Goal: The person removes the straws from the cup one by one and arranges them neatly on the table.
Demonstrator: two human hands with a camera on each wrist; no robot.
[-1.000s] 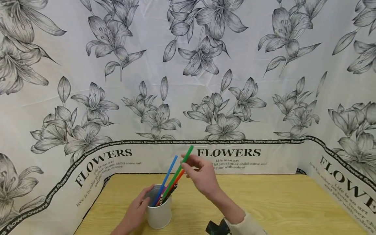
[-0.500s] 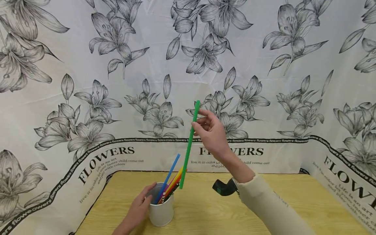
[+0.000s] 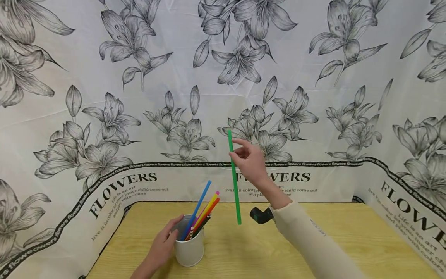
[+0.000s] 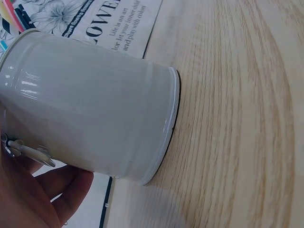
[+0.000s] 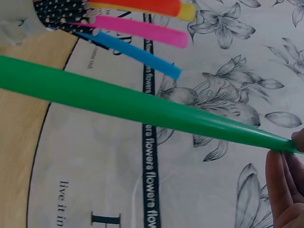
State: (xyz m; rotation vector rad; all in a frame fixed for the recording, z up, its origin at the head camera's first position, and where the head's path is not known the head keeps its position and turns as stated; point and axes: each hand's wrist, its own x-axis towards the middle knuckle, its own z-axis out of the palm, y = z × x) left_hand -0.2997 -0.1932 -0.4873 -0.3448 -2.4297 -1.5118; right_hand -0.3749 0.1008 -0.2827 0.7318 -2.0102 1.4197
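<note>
In the head view my right hand (image 3: 251,161) pinches a long green straw (image 3: 235,186) near its top end. The straw hangs almost upright in the air, right of a white metal bucket (image 3: 189,254). My left hand (image 3: 163,242) grips the bucket at its left side, by the rim. Standing in the bucket and leaning right are a blue straw (image 3: 196,209), pink, yellow and orange ones, and black dotted straws (image 3: 206,221). The left wrist view shows the bucket's smooth wall (image 4: 95,104) and a small metal handle fitting (image 4: 31,152) beside the fingers.
A wooden table (image 3: 306,240) carries the bucket. White cloth (image 3: 188,73) printed with black flowers and lettering stands behind it and along both sides. A black wrist camera (image 3: 261,215) sits at my right sleeve (image 3: 306,232).
My right hand has drawn the green straw up and out of the bucket, then moved slightly down while the straw's lower end swung right. The left hand stays on the bucket.
</note>
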